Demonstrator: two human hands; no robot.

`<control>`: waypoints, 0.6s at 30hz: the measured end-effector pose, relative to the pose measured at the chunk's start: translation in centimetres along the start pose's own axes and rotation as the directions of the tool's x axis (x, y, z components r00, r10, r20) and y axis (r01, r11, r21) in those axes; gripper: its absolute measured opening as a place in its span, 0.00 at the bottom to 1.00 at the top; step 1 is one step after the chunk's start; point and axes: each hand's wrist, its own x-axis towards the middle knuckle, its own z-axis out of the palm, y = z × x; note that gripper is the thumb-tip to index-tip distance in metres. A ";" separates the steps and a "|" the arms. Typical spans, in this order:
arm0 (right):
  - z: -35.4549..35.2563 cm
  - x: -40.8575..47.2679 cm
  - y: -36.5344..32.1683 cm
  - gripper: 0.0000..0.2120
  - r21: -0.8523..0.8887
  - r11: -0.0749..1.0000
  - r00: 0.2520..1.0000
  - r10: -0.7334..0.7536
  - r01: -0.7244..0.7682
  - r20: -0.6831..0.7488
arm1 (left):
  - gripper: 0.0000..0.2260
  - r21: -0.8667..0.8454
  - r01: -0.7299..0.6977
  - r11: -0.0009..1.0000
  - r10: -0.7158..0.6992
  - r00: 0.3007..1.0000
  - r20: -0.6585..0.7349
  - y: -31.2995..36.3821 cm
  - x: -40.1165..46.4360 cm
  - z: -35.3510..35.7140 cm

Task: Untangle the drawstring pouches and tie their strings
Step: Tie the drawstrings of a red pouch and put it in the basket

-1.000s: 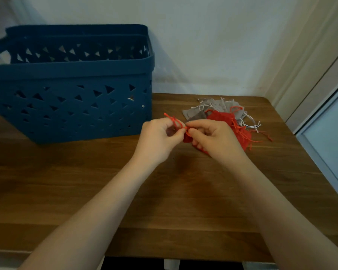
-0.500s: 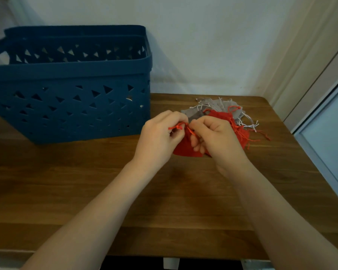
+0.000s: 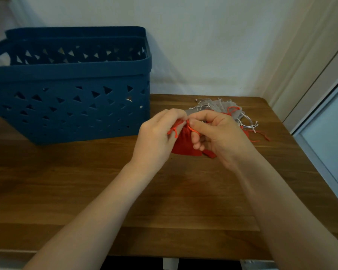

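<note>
Pouch (image 3: 184, 142) held off the table (image 3: 86, 182), string (image 3: 175, 129) pinched at its neck by both hands.
Left hand (image 3: 156, 137) and right hand (image 3: 219, 133) clamp the string ends together. Risk: a slipped pinch would loosen the knot; a hard pull may snag the pile (image 3: 219, 107) just behind.

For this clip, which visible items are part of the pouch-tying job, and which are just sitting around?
Part of the job:
- red pouch, held up between both hands
- its red drawstring, pinched by the left hand and right hand
- pile of grey and red pouches behind the hands

Just lying about:
- blue basket
- wooden table
</note>
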 end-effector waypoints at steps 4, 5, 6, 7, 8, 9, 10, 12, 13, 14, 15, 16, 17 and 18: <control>-0.1 0.0 -0.1 0.07 -0.054 0.998 1.000 -0.012 0.011 -0.011 | 0.04 -0.028 0.030 0.999 -0.030 1.000 0.004 0.1 0.2 0.2; -0.1 0.1 -0.1 0.07 -0.057 0.998 1.000 -0.013 0.013 -0.013 | 0.05 -0.032 0.039 0.999 -0.039 0.999 0.003 0.1 0.2 0.2; -0.1 0.1 -0.1 0.07 -0.057 0.998 1.000 -0.014 0.013 -0.013 | 0.06 -0.038 0.054 0.998 -0.054 0.999 0.001 0.1 0.2 0.2; -0.2 0.2 0.0 0.06 -0.057 0.998 1.000 -0.014 0.013 -0.011 | 0.07 -0.044 0.075 0.996 -0.075 0.997 -0.004 0.1 0.1 0.2; -0.2 0.2 0.0 0.06 -0.056 0.998 1.000 -0.014 0.013 -0.006 | 0.07 -0.051 0.094 0.994 -0.095 0.995 -0.008 0.0 0.1 0.2; -0.2 0.3 0.0 0.06 -0.055 0.998 1.000 -0.012 0.012 0.000 | 0.07 -0.058 0.106 0.993 -0.107 0.994 -0.011 0.0 0.1 0.2; -0.2 0.3 0.1 0.06 -0.054 0.998 1.000 -0.010 0.010 0.004 | 0.08 -0.066 0.108 0.992 -0.109 0.994 -0.004 -0.1 0.1 0.2; -0.2 0.4 0.3 0.06 -0.066 0.998 1.000 -0.008 0.008 0.010 | 0.08 -0.067 0.104 0.992 -0.103 0.995 0.017 -0.2 0.1 0.1; -0.2 0.4 0.4 0.06 -0.077 0.997 1.000 -0.010 0.011 0.011 | 0.08 -0.066 0.102 0.993 -0.101 0.995 0.023 -0.2 0.1 0.1; -0.1 0.4 0.4 0.06 -0.090 0.996 1.000 -0.014 0.015 0.013 | 0.07 -0.069 0.106 0.992 -0.104 0.994 0.024 -0.3 0.1 0.1; -0.1 0.5 0.5 0.07 -0.101 0.995 1.000 -0.019 0.021 0.017 | 0.05 -0.076 0.110 0.991 -0.108 0.994 0.027 -0.3 0.1 0.0; -0.1 0.5 0.5 0.07 -0.114 0.993 0.999 -0.025 0.028 0.022 | 0.04 -0.086 0.113 0.990 -0.110 0.993 0.036 -0.4 0.2 0.0; -0.1 0.5 0.5 0.08 -0.130 0.991 0.999 -0.034 0.037 0.028 | 0.06 -0.089 0.107 0.990 -0.104 0.994 0.046 -0.4 0.3 -0.1; -0.1 0.6 0.6 0.08 -0.147 0.988 0.998 -0.044 0.049 0.034 | 0.07 -0.089 0.087 0.992 -0.082 0.995 0.060 -0.4 0.5 -0.2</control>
